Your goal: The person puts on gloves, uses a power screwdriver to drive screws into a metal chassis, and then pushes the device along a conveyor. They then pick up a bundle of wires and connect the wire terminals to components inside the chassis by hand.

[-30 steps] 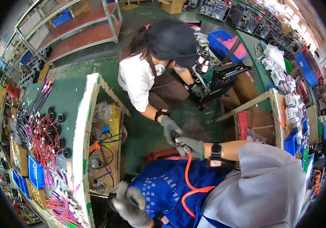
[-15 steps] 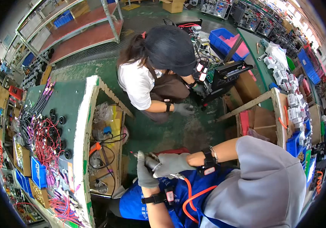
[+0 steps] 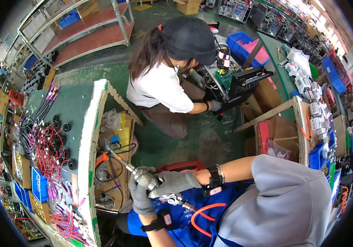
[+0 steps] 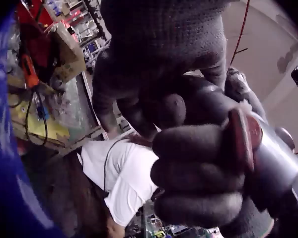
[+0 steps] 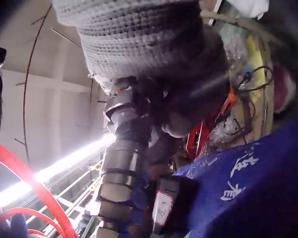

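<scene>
Both of my hands, in grey knit gloves, are on a silver air screwdriver (image 3: pixel 145 179) held above my lap. Its long thin bit slants up and left over the open shelf. With curled fingers my left hand (image 3: pixel 140 197) holds the body near the bit end. My right hand (image 3: pixel 174 183) grips it farther back, close to the metal hose fitting (image 3: pixel 175 199). From that fitting an orange hose (image 3: pixel 203 216) loops over my blue apron (image 3: pixel 184 201). In the left wrist view, gloved fingers wrap the tool beside a reddish-brown part (image 4: pixel 246 139).
In front of me another person (image 3: pixel 160 84) crouches with gloved hands at a black-framed machine (image 3: pixel 246 84). Left stands a green bench (image 3: pixel 77 96) with red wires and black rings; below it, a shelf holds bags and cables. A red object (image 3: pixel 180 165) lies beyond my lap.
My right hand has drawn the air screwdriver back from beside the other person's hand to my lap. My left hand has risen and taken hold too. The other person's hand has returned to the machine.
</scene>
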`<state>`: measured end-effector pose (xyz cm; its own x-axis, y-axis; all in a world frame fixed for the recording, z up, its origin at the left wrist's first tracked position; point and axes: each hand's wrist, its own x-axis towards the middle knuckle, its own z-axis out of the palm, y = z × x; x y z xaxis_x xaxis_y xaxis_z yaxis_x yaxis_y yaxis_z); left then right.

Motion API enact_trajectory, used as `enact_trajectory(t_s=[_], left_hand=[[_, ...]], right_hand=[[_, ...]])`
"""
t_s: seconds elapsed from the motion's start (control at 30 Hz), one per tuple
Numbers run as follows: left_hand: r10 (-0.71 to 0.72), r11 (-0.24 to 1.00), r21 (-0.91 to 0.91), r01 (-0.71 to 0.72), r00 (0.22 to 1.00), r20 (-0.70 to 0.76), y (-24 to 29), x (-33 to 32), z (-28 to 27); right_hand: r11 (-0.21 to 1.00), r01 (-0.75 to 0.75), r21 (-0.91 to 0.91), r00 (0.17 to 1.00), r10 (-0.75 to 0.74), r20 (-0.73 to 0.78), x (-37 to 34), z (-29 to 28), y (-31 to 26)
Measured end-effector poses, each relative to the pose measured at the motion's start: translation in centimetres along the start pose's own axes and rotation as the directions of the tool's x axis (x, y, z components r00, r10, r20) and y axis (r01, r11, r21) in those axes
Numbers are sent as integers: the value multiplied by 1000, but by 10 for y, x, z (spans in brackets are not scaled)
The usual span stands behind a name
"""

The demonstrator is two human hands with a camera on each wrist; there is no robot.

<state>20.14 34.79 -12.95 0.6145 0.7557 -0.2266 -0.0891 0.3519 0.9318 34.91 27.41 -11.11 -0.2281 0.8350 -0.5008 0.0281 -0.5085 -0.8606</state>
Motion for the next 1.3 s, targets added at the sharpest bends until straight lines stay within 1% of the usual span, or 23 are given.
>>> enact_trajectory(t_s=[0.03, 0.13, 0.17, 0.27, 0.3, 0.33, 0.4, 0.43, 0.47, 0.53, 0.57, 0.6, 0.67, 0.7, 0.73, 0.8, 0.83, 0.93, 0.97, 1.07, 1.17, 1.27, 1.3], left_hand=[[-46, 999, 25, 47, 998, -51, 8, 0, 4], [155, 978, -131, -159, 987, -46, -11, 9, 0], [206, 951, -202, -234, 967, -148, -4, 7, 19], [290, 912, -228, -342, 928, -235, -8, 8, 19], [268, 919, -221, -326, 929, -255, -9, 8, 19], [255, 939, -174, -297, 940, -228, -8, 8, 18], [225, 968, -69, -240, 959, -174, -4, 7, 16], [215, 975, -26, -222, 963, -160, -5, 7, 14], [207, 975, -51, -216, 968, -141, -10, 10, 10], [71, 992, -96, -83, 990, -125, -18, 12, 3], [62, 994, -86, -75, 988, -141, -16, 11, 6], [-34, 986, -168, 10, 989, -144, -30, 12, -11], [-157, 873, -486, -41, 919, -361, -47, 13, -27], [-251, 816, -570, -90, 834, -491, -49, 12, -32], [-223, 817, -567, -100, 853, -472, -59, 10, -42], [-172, 821, -560, -113, 886, -430, -72, 7, -59], [-169, 842, -531, -94, 889, -425, -74, 6, -56], [-238, 846, -534, -15, 884, -402, -70, 4, -47], [-265, 840, -543, -17, 860, -437, -69, 5, -44], [-277, 817, -575, -33, 853, -442, -73, 6, -48], [-252, 798, -601, -41, 884, -394, -77, 7, -52], [-202, 731, -681, -39, 941, -270, -88, 12, -63], [-181, 723, -689, -47, 950, -254, -90, 11, -67]], right_hand=[[998, -32, -57, 999, 32, -4, 1, -1, 0], [975, 145, 168, 986, -157, 56, 5, 6, 12], [941, 292, 171, 955, -297, 7, 16, 13, 15], [885, 316, 342, 946, -323, -38, 17, 15, 19], [818, 475, 325, 873, -485, -54, 31, 13, 33], [817, 420, 395, 893, -451, -17, 36, 13, 47], [795, 302, 527, 918, -391, 63, 32, 12, 39], [790, 276, 547, 924, -374, 74, 45, 15, 56], [713, 163, 682, 944, -314, 102, 28, 17, 37], [543, 33, 839, 931, -323, 172, 23, 20, 42], [565, 25, 825, 938, -299, 176, 27, 18, 55], [479, 87, 874, 983, -183, 3, 26, 25, 43], [375, 10, 927, 995, 89, -47, 15, 24, 13], [552, 94, 828, 990, -142, -18, 26, 10, 32], [595, 24, 803, 1000, -1, -30, 34, 4, 50], [805, -42, 592, 993, 99, -64, 41, -6, 57], [869, -39, 494, 994, 85, -71, 40, -10, 58], [816, -55, 575, 990, 117, -73, 37, -9, 61], [798, -59, 600, 989, 128, -74, 36, -9, 62], [861, -76, 504, 987, 136, -83, 35, -8, 63], [894, -71, 442, 991, 113, -69, 34, -7, 59], [863, -41, 503, 991, 100, -91, 40, -1, 60], [886, -56, 460, 987, 117, -106, 37, -1, 57]])
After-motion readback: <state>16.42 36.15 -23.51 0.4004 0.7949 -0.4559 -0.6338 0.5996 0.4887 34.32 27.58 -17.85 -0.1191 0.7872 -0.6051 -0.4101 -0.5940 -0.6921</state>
